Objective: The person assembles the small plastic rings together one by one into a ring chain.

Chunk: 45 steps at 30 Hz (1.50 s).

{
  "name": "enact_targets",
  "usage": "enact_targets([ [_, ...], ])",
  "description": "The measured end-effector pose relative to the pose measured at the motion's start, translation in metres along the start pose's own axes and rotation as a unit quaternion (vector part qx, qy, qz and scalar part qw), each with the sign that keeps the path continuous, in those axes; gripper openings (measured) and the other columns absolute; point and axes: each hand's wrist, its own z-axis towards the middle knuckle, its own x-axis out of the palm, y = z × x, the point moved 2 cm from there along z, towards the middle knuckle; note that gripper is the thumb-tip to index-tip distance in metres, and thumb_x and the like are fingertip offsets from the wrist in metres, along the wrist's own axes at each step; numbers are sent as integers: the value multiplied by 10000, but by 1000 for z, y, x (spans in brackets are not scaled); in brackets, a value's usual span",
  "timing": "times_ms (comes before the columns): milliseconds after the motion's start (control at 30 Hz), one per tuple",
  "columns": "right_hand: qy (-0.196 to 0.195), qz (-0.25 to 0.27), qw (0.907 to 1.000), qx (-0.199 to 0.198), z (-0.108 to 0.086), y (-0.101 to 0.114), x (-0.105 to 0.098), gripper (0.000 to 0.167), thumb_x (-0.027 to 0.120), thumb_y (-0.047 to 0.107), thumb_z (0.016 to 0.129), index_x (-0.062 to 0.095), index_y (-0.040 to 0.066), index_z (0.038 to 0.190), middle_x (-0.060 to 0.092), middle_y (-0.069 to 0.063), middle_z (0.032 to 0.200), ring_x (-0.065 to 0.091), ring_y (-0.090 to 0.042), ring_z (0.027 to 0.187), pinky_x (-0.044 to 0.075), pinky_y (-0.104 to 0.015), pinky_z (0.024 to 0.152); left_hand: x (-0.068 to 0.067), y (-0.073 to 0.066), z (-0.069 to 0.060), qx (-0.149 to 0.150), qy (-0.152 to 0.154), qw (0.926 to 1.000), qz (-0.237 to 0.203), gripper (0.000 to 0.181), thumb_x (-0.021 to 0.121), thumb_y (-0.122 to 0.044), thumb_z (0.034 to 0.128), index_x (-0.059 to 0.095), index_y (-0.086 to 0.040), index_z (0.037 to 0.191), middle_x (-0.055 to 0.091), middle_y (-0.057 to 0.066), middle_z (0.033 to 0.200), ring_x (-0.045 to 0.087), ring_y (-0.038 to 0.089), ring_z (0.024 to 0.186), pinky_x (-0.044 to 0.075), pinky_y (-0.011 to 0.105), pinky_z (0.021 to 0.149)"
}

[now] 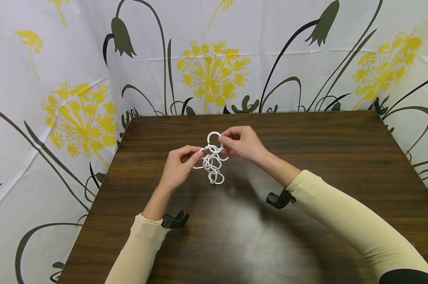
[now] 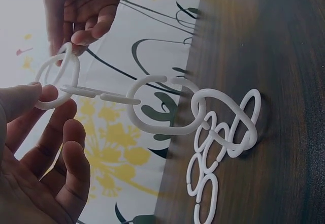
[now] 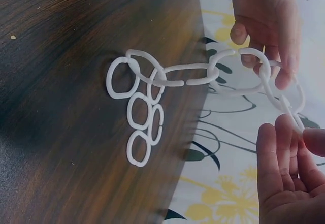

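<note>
A chain of white plastic links (image 2: pixel 167 131), several of them C-shaped with a small gap, hangs between the two hands above a dark wooden table (image 1: pixel 278 236). My left hand (image 1: pixel 176 167) pinches one link near the chain's upper end between thumb and index finger. With thumb and fingertips, my right hand (image 1: pixel 245 144) pinches the topmost link (image 1: pixel 214 133), which loops into the one at the left hand. Lower links dangle, and the lowest ones seem to lie on the tabletop; exact contact is hard to tell.
Behind the table's far edge hangs a white cloth (image 1: pixel 221 23) printed with yellow flowers and dark green stems. A black wrist mount (image 1: pixel 175 220) is strapped at the left wrist, another black mount (image 1: pixel 280 198) at the right.
</note>
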Motion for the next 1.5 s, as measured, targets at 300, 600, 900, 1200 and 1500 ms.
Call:
enact_targets([
  [300, -35, 393, 9983, -422, -2, 6, 2, 139, 651, 53, 932, 651, -74, 988, 655, -191, 732, 687, -254, 659, 579, -484, 680, -1, 1, -2, -98, -32, 9999, -70, 187, 636, 31, 919, 673, 93, 1092, 641, 261, 899, 536, 101, 634, 464, 217, 507],
  [600, 160, 282, 9979, -568, -4, 7, 10, 96, 660, 33, 913, 658, -47, 967, 686, -211, 840, 695, -312, 709, 585, -428, 637, 1, 34, 6, 46, -31, 9995, -322, 214, 654, -87, 946, 691, -2, 1139, 661, 171, 919, 592, 157, 732, 499, 276, 553],
  [900, 357, 224, 9969, -668, -4, 5, 11, 112, 658, 24, 918, 657, -64, 988, 694, -144, 836, 709, -275, 706, 587, -367, 612, 3, 29, 12, 33, -374, 9960, -814, 182, 597, -27, 968, 672, 97, 1079, 701, 133, 887, 621, 110, 730, 481, 268, 489],
  [1200, 500, -631, 9945, -667, -1, -13, 7, 141, 653, 54, 922, 701, -27, 1026, 714, -110, 862, 692, -253, 749, 580, -333, 629, 2, 29, 10, 74, -549, 9940, -939, 176, 631, -93, 965, 696, 47, 1049, 701, 165, 891, 640, 199, 732, 491, 269, 486],
  [1500, 1315, -3745, 9017, -1713, -2, -64, 7, 243, 594, 22, 928, 715, 49, 1138, 675, -73, 1128, 628, -205, 1002, 503, -371, 872, 1, 30, 10, 74, -530, 9937, -987, 170, 631, -74, 961, 692, 60, 1045, 687, 216, 903, 617, 201, 726, 482, 236, 485],
])
